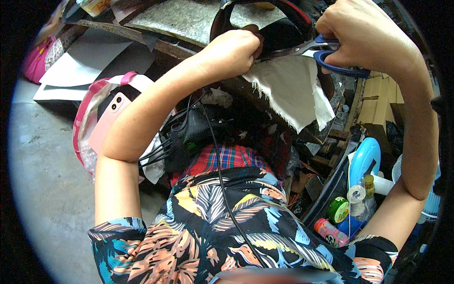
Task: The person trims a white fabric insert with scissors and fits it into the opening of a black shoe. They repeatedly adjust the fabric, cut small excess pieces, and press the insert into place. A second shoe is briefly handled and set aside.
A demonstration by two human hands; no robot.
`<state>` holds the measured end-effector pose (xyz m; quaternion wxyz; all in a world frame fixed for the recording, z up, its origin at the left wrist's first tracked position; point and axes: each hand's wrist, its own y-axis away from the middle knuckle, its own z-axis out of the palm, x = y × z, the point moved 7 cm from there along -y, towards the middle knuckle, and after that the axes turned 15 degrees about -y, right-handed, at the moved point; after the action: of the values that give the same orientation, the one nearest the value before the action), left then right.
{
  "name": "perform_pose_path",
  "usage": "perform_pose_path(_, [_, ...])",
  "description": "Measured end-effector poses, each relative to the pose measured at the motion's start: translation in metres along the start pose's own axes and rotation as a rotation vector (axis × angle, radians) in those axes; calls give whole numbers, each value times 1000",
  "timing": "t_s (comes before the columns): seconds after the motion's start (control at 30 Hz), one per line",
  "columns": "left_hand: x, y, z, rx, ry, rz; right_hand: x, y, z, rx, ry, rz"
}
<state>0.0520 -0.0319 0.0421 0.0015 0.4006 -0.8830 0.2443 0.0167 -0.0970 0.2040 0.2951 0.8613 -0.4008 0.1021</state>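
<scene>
My right hand (347, 45) is closed in the loops of a pair of scissors (326, 54) with blue handles. The metal blades point left toward my left hand, between a dark piece above and a frayed white cloth (288, 90) hanging below. My left hand (239, 49) is a fist, gripping the edge where the dark piece and the cloth meet. Its fingertips are partly hidden. Behind and above both hands arches a curved black piece with red edging (295, 12); its exact kind I cannot make out.
A worn grey-topped wooden bench (165, 23) stands ahead. At left are white sheets (80, 66) and a pink-rimmed bag with a pink phone (106, 120). A thin black cable (215, 146) crosses my front. Bottles, a green-lidded tin (338, 209) and cardboard (376, 99) lie at right.
</scene>
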Motion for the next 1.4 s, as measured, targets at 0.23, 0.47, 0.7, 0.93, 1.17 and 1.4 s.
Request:
perform_pose_path(0.23, [-1, 0, 6, -105, -124, -36, 3, 1, 6, -42, -39, -128])
perform_pose_path(0.47, [-6, -2, 13, -147, -39, -46, -1, 6, 30, 252, 19, -151])
perform_pose_path(0.7, [-17, 0, 14, -112, 218, -78, 75, 58, 55, 333, -590, -7])
perform_pose_path(0.93, [-6, 0, 7, 16, 72, -30, 198, 59, 187, 713, -1019, 274])
perform_pose_path(1.17, [-9, -2, 12, -37, 97, -38, 245, 26, 328, 387, -849, 809])
perform_pose_path(1.4, [-18, -5, 9, -110, 266, -16, 206, 26, 263, 709, -747, 747])
